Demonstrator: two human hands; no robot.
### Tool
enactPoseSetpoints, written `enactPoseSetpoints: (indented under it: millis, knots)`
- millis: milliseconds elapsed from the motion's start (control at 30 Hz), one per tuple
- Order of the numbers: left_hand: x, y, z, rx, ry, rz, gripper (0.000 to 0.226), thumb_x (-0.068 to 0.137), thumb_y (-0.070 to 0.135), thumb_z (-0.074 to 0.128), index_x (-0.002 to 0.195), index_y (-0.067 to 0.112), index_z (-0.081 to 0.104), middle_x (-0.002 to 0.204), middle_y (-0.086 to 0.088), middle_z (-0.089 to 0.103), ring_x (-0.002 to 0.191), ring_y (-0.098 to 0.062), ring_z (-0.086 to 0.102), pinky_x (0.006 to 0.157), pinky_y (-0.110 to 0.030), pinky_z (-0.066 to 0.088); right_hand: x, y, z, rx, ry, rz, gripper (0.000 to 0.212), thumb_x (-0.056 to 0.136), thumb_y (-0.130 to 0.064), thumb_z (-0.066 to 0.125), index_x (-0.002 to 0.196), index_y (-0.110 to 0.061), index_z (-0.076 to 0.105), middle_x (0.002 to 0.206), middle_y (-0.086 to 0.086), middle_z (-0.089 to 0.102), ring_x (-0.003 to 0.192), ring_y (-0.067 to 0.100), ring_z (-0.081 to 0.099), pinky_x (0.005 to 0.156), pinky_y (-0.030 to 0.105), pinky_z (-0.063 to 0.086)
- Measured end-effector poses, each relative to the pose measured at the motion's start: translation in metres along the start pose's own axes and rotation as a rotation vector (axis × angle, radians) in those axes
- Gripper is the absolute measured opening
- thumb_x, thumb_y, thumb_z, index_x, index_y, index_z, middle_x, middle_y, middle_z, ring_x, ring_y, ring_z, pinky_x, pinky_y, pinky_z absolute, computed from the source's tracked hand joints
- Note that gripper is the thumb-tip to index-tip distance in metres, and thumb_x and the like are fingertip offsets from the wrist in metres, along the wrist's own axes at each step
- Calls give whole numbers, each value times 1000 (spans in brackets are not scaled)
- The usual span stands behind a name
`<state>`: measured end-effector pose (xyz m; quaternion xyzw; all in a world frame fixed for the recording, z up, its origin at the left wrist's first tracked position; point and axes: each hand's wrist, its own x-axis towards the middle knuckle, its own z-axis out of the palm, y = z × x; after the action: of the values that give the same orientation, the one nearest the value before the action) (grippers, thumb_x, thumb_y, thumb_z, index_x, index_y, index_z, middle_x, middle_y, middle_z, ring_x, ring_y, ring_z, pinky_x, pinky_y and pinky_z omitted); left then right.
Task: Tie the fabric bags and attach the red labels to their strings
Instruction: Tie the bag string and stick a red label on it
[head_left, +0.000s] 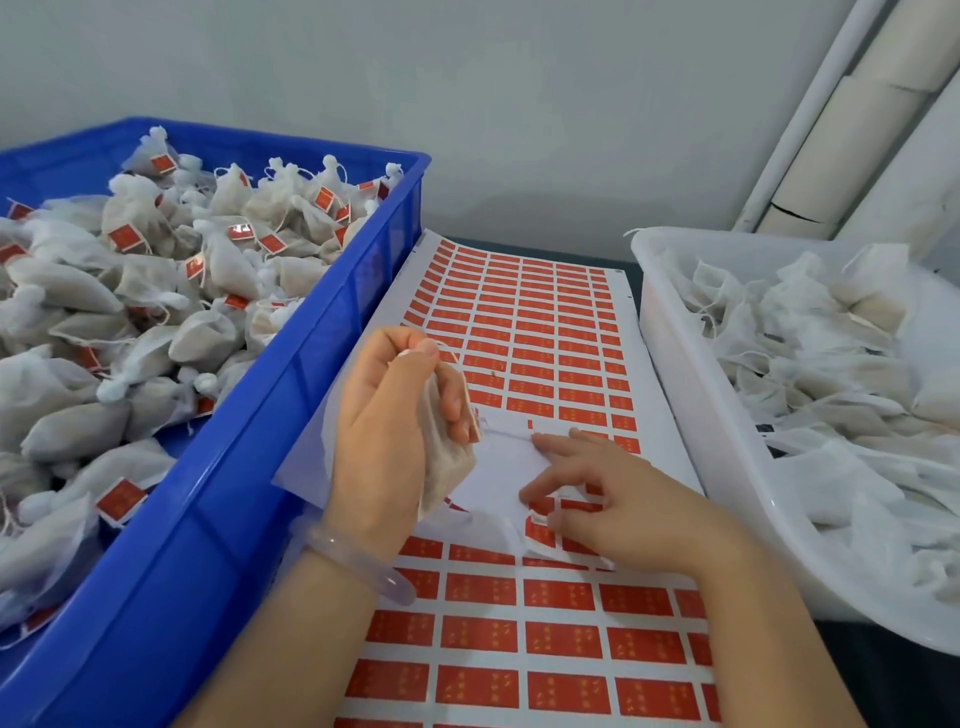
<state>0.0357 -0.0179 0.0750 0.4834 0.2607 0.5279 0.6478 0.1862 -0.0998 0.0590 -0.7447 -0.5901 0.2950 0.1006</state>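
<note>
My left hand (387, 415) grips a small white fabric bag (447, 457) above the label sheet, its fingers curled round it and its thumb and forefinger pinching the top. A thin string (506, 434) runs from the bag rightwards to my right hand (608, 493). That hand lies on the sheet of red labels (540, 332), its forefinger pressing the string's end onto a bare white patch where labels have been peeled off. Its other fingers rest on the sheet.
A blue crate (291, 395) at the left is heaped with tied bags bearing red labels. At the right, a white tub (691, 395) holds untied fabric bags. A grey wall and white pipes (810, 135) stand behind.
</note>
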Motion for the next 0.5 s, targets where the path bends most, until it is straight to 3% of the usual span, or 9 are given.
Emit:
enactPoseSetpoints:
  millis: [233,500]
  knots:
    - [1,-5,1,55,-29,-50,21,97,6,40,78,12,46,46,3,49,39,-8,44,42,-19,42,2,-3,3,-55,8,2,45,91,-22,55,122,-53,45,150,-24,19,140,7,12,118,45,11]
    - [6,-14,0,125,-68,-109,18,98,9,39,82,10,47,49,1,50,40,-10,45,43,-21,44,6,-4,5,-91,56,-9,27,90,-22,55,86,-48,52,146,-24,27,138,7,15,115,43,6]
